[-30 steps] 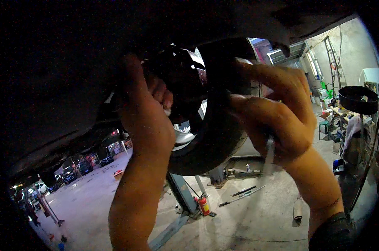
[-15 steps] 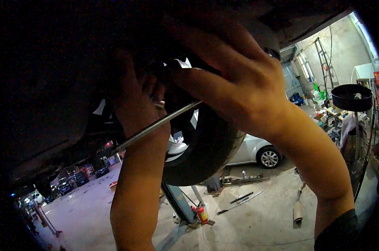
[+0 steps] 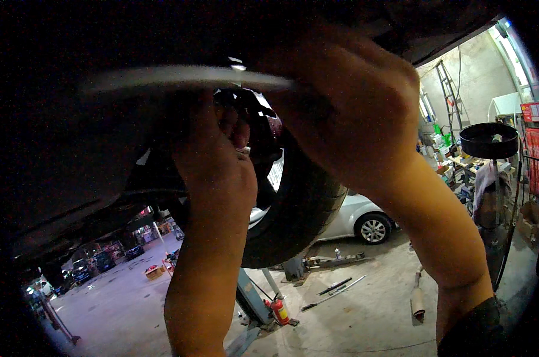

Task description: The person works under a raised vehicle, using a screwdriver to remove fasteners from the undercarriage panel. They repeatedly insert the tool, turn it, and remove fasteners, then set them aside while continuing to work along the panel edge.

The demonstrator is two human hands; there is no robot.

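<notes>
Overhead, under the dark underside of a raised vehicle (image 3: 97,149), both my arms reach up. My right hand (image 3: 352,104) is closed on a long metal rod (image 3: 186,76), smeared by motion and stretching left across the view. Its exact kind does not show. My left hand (image 3: 216,143) is raised beside the wheel, its fingers curled in; a small bit of metal (image 3: 243,151) shows by them, and what they hold is mostly in shadow. Behind the hands hangs the vehicle's black tyre (image 3: 305,202), with bright wheel and suspension parts visible in its opening.
Below stand a lift post (image 3: 252,297) and a red fire extinguisher (image 3: 279,310). Bars (image 3: 336,287) and a muffler-like canister (image 3: 418,303) lie on the concrete floor. A white car (image 3: 358,217) is parked behind. To the right rises a stand with a round black pan (image 3: 489,140).
The metal rod has swung upward, from slanting across my left forearm to nearly level above my left hand. My right hand has risen and turned; my left hand has shifted slightly right.
</notes>
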